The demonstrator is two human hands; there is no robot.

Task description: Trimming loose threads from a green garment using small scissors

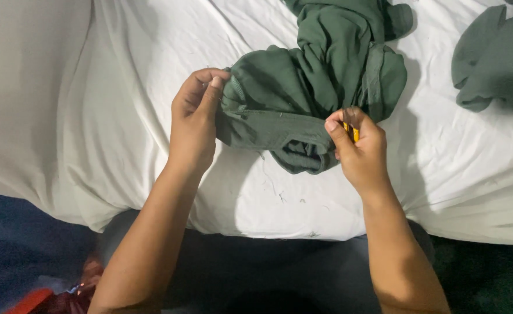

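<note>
A crumpled dark green garment (314, 81) lies on a white bedsheet (122, 116). My left hand (195, 119) pinches the garment's left edge between thumb and fingers. My right hand (358, 145) grips the garment's lower right edge and also holds a small yellow object (353, 132), mostly hidden by the fingers. Between the two hands a seamed band of the green fabric is stretched, with a fold hanging below it.
A second green piece of cloth (494, 58) lies at the upper right on the sheet. The bed's front edge runs across the lower part of the view, with dark fabric (268, 273) below it. A red object (35, 299) shows at the lower left corner.
</note>
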